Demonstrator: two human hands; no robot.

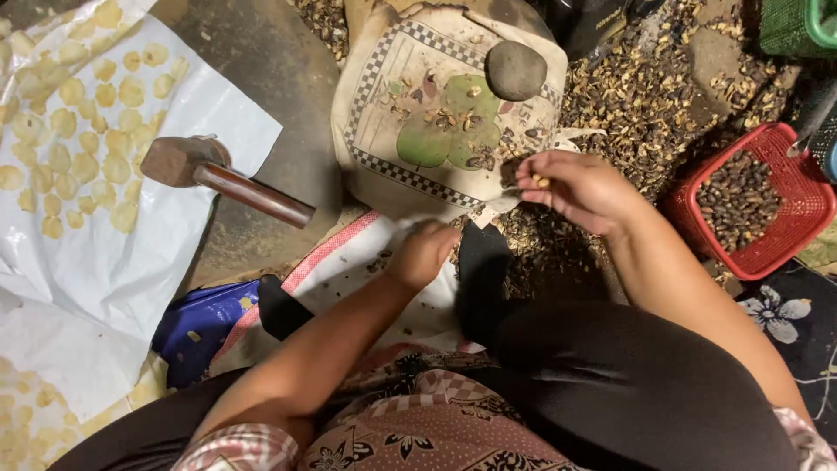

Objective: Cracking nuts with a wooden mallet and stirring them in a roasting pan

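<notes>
Right hand [580,187] pinches a small pale-yellow seed [542,181] at its fingertips, over the patterned cloth's [418,105] near right edge; left hand [425,253] curls closed, blurred, apparently empty, nearer in.

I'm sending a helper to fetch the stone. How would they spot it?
Find the pale printed cloth with the checkered border, ahead of the right hand. At its far right corner sits the stone: a smooth, rounded, dark grey lump, far bigger than the shell bits scattered around.
</notes>
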